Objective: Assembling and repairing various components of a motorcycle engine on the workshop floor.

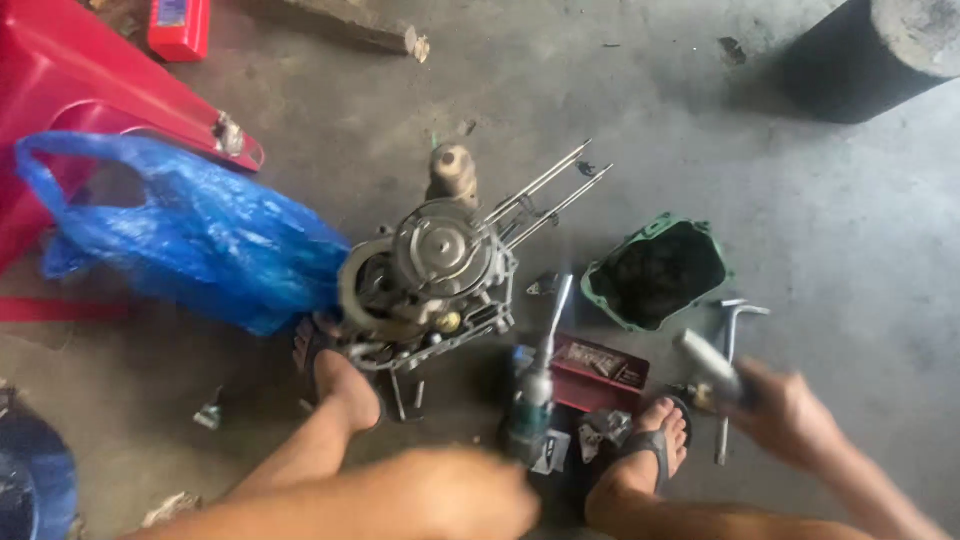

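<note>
- Nearest the camera, the left hand (470, 495) is seen blurred at the bottom edge; a teal-handled tool (535, 385) rises just beyond it, but whether the fingers are closed on it cannot be told.
- At right, the right hand (785, 415) is closed around a grey tool (710, 365), raised above the floor.
- Two sandalled feet are planted on the concrete floor (850, 250), a red box (600, 370) lying between them.
- Beyond the left foot, an engine (435, 265) with long studs is set, touching a blue bag (200, 235).
- A green cover (655, 270) is laid right of the engine.
</note>
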